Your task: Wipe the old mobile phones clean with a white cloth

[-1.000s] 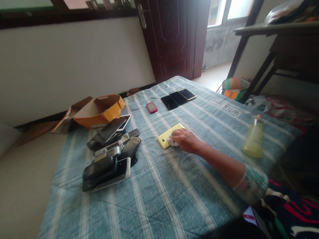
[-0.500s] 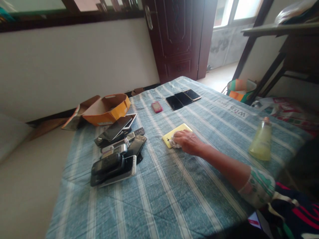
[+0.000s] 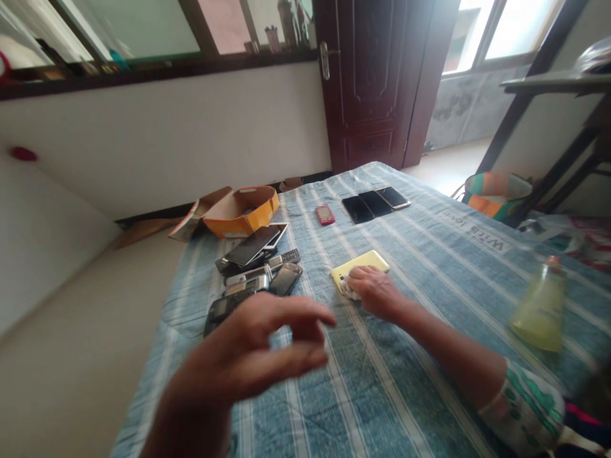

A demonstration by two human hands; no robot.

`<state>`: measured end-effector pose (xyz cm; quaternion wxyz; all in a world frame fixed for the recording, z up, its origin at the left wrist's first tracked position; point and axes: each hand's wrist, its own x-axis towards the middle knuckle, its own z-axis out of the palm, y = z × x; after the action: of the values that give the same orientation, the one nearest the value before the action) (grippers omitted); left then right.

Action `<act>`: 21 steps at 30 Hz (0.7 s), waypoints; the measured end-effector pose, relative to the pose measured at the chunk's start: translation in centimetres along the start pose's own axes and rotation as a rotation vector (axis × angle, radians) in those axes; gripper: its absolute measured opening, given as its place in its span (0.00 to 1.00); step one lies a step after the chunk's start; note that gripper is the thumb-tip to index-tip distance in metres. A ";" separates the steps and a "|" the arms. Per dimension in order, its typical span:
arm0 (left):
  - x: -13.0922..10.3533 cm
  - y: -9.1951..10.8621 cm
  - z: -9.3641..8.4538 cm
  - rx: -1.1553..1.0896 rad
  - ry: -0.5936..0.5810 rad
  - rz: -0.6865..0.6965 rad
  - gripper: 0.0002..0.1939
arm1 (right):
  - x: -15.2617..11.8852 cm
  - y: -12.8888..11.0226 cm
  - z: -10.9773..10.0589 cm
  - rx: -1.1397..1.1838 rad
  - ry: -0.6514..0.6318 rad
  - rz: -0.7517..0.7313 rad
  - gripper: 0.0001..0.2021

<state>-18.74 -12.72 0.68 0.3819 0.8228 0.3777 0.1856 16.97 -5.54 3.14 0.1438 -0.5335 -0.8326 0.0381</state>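
Observation:
My right hand (image 3: 375, 292) presses a crumpled white cloth (image 3: 352, 294) onto the camera end of a yellow phone (image 3: 370, 259), which lies on the striped blue tablecloth (image 3: 377, 388). The fingers are closed over the cloth and cover part of the phone. Closer to the camera, my left hand (image 3: 238, 350) hangs above the table with nothing in it, thumb and fingers apart. Behind it sits a pile of old phones (image 3: 255, 247), partly hidden by the hand. Among them is a small keypad phone (image 3: 286, 257).
An orange cardboard box (image 3: 245, 221) stands beyond the pile. Three dark phones (image 3: 375, 203) lie side by side at the far end, near a small pink item (image 3: 325, 214). On the right stands a bottle of yellow liquid (image 3: 539, 312). A colourful basket (image 3: 499, 187) is beyond the table.
My left hand has come into view from below, over the table's near left part. My right hand stays on the yellow phone with the cloth. The camera view has shifted left.

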 end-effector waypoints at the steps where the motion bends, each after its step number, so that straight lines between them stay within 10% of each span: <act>1: 4.9 2.2 -0.2 0.056 -0.025 -0.026 0.12 | 0.0 0.1 0.0 0.005 -0.003 -0.007 0.10; 4: 16.7 8.0 0.5 0.342 0.009 -0.143 0.12 | -0.4 1.8 -0.4 0.019 0.015 0.026 0.11; 6: 20.4 10.0 1.8 0.525 0.087 -0.221 0.13 | -0.8 3.5 -0.8 0.003 0.030 0.092 0.13; 12: 21.0 8.0 4.1 0.624 0.164 -0.263 0.27 | -0.9 4.7 -1.2 -0.048 0.038 0.265 0.14; 21: 21.1 5.4 3.5 0.503 0.155 -0.172 0.32 | 1.1 0.5 0.1 0.078 -0.006 -0.003 0.13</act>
<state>-0.42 -0.66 2.96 0.1497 0.8401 0.5084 0.1153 16.91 -4.32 3.20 0.1621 -0.5263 -0.8316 0.0718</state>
